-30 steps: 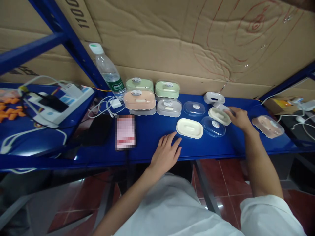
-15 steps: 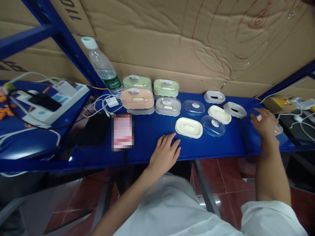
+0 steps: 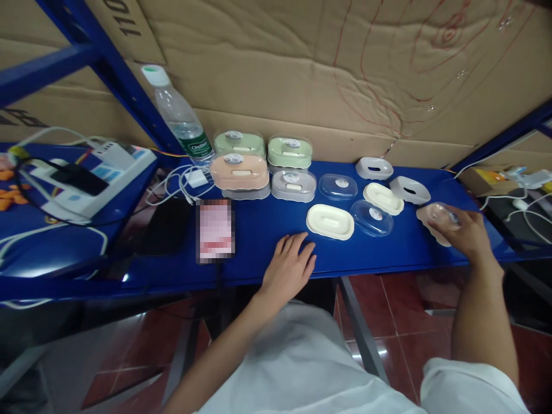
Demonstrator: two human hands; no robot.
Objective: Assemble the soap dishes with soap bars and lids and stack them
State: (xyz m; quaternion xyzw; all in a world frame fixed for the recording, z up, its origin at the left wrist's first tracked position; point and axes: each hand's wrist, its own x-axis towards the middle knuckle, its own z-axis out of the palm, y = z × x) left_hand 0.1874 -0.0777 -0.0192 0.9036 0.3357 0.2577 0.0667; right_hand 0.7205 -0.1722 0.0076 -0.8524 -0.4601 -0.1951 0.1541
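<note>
My right hand (image 3: 470,233) grips a pinkish-beige box with a clear cover (image 3: 436,218) at the right of the blue table. My left hand (image 3: 291,264) lies with fingers spread on the front of the table, holding nothing, just below a cream oval tray (image 3: 330,222). A second cream tray (image 3: 383,198) lies farther right, between two clear lids (image 3: 338,187) (image 3: 371,218) and two grey-white slotted shells (image 3: 374,168) (image 3: 409,190). Left of these stand lidded boxes: two green (image 3: 239,144) (image 3: 290,152), one peach (image 3: 240,171) and one grey (image 3: 294,185).
A water bottle (image 3: 183,121) stands at the back left near white cables and a power strip (image 3: 103,184). A pixelated pink item (image 3: 214,231) lies in front. A cardboard wall (image 3: 267,75) rises behind; a small carton (image 3: 487,183) is at the far right.
My right hand has shifted slightly and now shows the pinkish-beige box at its left side, on the table's right part. My left hand has stayed in place.
</note>
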